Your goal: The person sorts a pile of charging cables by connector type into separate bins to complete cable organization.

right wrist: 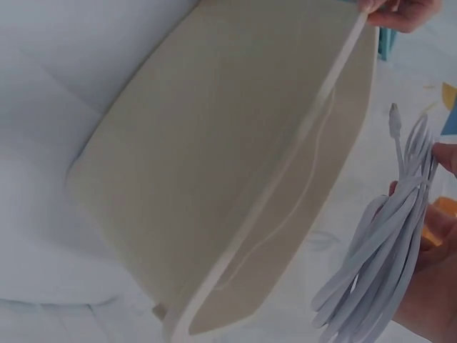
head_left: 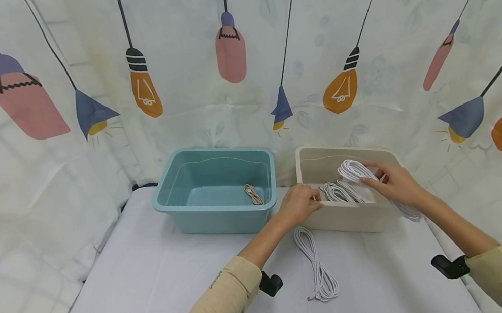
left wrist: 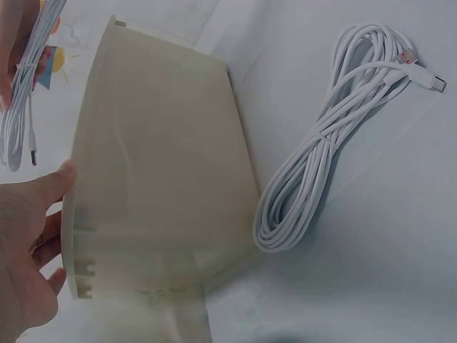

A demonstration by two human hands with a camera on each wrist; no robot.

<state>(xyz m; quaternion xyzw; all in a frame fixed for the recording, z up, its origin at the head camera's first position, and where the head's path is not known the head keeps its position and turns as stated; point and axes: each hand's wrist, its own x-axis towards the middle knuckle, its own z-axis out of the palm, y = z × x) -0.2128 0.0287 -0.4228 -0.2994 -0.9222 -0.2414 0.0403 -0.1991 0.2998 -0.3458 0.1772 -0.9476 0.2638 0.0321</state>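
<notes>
My right hand (head_left: 394,185) holds a coiled white cable (right wrist: 385,257) above the right end of the beige bin (head_left: 349,215); one plug end sticks out of the bundle. With thumb and fingers, my left hand (head_left: 299,203) grips the bin's front rim near its left corner, as the left wrist view shows too. More white cable coils (head_left: 339,193) lie inside that bin. On the table in front of it rests another bundled white cable (left wrist: 314,146), its connector ends showing.
A teal bin (head_left: 218,221) stands to the left of the beige one, with a small tan cable bundle (head_left: 253,195) inside at its right. The white tablecloth (head_left: 154,289) covers the table. Behind hangs a curtain (head_left: 188,81) printed with lamps.
</notes>
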